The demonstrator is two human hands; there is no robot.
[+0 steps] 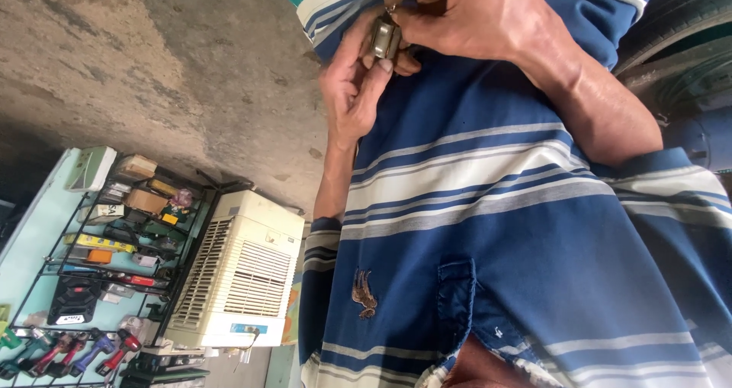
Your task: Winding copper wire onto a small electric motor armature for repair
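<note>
Head view: two hands (358, 83) (465, 14), one small metal part (385, 37).

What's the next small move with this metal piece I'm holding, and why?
Probably hold the small dull-metal rectangular block steady in the left hand and work the top end gently with the right hand. The left grip cradles the block from below, and the right fingertips pinch at its top. What they pinch is too small to tell.
</note>
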